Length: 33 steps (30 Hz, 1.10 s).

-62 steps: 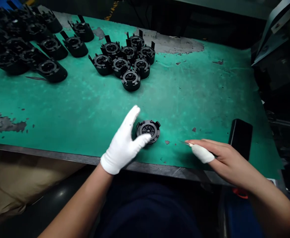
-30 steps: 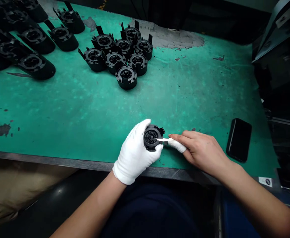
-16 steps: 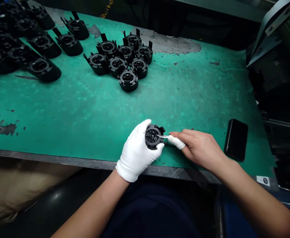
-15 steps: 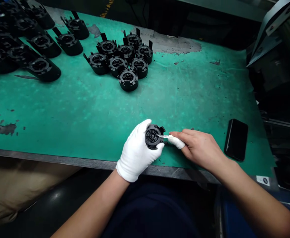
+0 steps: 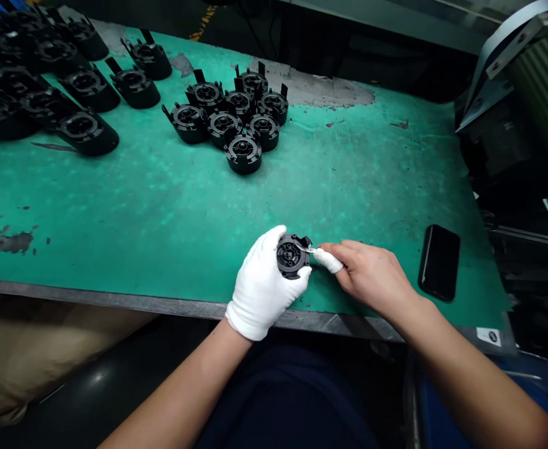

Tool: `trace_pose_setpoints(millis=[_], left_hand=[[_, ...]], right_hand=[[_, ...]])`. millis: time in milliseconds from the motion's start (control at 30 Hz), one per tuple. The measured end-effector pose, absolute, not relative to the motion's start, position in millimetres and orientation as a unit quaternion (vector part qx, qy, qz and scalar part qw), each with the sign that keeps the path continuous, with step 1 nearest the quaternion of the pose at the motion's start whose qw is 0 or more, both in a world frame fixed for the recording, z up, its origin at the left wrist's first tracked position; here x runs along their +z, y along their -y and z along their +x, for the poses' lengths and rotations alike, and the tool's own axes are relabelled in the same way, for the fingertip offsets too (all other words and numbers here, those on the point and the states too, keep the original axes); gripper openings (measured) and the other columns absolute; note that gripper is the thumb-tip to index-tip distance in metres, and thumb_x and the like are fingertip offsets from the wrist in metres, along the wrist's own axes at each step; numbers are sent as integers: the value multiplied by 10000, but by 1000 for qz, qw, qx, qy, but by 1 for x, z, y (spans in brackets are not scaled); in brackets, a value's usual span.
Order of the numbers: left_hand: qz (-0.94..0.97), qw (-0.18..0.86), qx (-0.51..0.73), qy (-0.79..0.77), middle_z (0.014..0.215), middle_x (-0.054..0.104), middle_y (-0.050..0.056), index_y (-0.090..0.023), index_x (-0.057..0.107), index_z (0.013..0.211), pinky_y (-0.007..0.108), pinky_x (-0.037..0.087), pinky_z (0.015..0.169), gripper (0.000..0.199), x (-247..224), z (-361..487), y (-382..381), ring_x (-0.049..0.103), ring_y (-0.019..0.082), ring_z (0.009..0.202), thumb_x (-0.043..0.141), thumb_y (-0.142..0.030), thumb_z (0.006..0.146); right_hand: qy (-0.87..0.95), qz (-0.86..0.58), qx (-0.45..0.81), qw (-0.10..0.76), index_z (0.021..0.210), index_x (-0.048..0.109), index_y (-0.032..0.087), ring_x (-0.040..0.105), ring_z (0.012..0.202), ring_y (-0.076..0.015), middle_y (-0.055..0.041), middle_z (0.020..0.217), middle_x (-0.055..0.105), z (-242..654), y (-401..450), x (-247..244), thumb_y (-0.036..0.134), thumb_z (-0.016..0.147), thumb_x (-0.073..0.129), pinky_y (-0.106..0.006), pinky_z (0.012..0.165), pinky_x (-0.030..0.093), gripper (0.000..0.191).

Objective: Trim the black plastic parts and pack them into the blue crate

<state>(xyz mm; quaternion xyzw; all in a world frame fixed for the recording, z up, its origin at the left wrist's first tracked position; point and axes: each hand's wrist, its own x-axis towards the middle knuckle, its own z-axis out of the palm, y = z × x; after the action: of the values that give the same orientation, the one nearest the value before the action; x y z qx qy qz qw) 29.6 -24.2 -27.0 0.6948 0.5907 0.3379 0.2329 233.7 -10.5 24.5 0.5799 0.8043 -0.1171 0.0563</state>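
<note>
A round black plastic part [image 5: 291, 257] is gripped by my left hand [image 5: 264, 284], which wears a white glove. Its ribbed inner face is turned up. My right hand [image 5: 367, 271] is bare apart from a white cover on the thumb, and pinches a small blade-like metal tool [image 5: 309, 250]. The tool's tip lies over the upper right of the part's face, near a raised tab on the rim. Both hands are above the front edge of the green mat.
Several similar black parts [image 5: 243, 154] stand grouped behind my hands, and taller black ones [image 5: 89, 132] crowd the back left. A black phone [image 5: 439, 262] lies at the right on the green mat [image 5: 161, 224]. Metal machinery [image 5: 503, 62] rises at the far right.
The tool's tip has moved from near the middle of the part up and right toward its rim. My right hand has shifted slightly with it. The whole view has shifted a little.
</note>
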Motion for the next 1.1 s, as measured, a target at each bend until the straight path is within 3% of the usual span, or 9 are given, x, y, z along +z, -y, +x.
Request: trace_pose_setpoints(millis=[267, 533, 633, 767, 833, 933, 1100], left_hand=[[680, 224, 347, -606, 1330, 597, 119, -140, 440, 1384, 379, 493, 1090, 751, -27, 33, 25, 593, 270, 1230, 763, -372, 747], [651, 201, 357, -639, 1287, 630, 123, -143, 462, 1363, 394, 511, 1065, 723, -27, 47, 30, 621, 277, 1190, 766, -399, 759], [653, 204, 356, -637, 1285, 629, 125, -143, 451, 1371, 402, 501, 1078, 727, -27, 45, 30, 612, 281, 1205, 760, -400, 765], [736, 239, 319, -547, 1434, 514, 135, -126, 365, 1445, 392, 414, 1170, 795, -24, 23, 23, 496, 260, 1345, 732, -353, 778], [768, 253, 298, -507, 1472, 475, 139, -117, 348, 1457, 387, 382, 1195, 807, -22, 11, 19, 457, 250, 1379, 724, -330, 776], [779, 275, 267, -496, 1479, 470, 130, -130, 357, 1455, 389, 379, 1199, 812, -17, 2, 13, 461, 249, 1375, 731, -319, 760], [781, 291, 237, -499, 1434, 511, 106, -140, 389, 1431, 351, 407, 1175, 787, -10, 2, 7, 515, 235, 1321, 727, -316, 743]], right_hand=[[-790, 599, -129, 19, 1262, 620, 353, 677, 899, -195, 4, 1026, 712, 224, 22, 21, 339, 996, 436, -305, 678, 429, 324], [-761, 642, -84, 51, 1244, 622, 356, 689, 831, -230, -8, 974, 720, 209, 21, 23, 265, 946, 456, -310, 585, 405, 353], [-755, 645, -118, 11, 1243, 623, 348, 697, 927, -241, -10, 1063, 734, 214, 24, 20, 277, 970, 443, -321, 684, 463, 335], [-748, 623, -228, 11, 1218, 628, 284, 713, 862, -233, -12, 954, 762, 231, 35, 24, 247, 968, 440, -329, 721, 495, 314], [-759, 590, -274, 7, 1211, 632, 271, 711, 923, -224, -10, 1027, 761, 237, 39, 28, 259, 978, 438, -331, 774, 514, 304], [-782, 549, -295, -7, 1231, 639, 269, 666, 1114, -222, -6, 1251, 704, 240, 40, 31, 306, 1004, 423, -347, 922, 509, 316], [-790, 539, -292, 22, 1276, 628, 280, 680, 1093, -244, -14, 1258, 703, 238, 34, 28, 281, 990, 437, -369, 912, 527, 343]])
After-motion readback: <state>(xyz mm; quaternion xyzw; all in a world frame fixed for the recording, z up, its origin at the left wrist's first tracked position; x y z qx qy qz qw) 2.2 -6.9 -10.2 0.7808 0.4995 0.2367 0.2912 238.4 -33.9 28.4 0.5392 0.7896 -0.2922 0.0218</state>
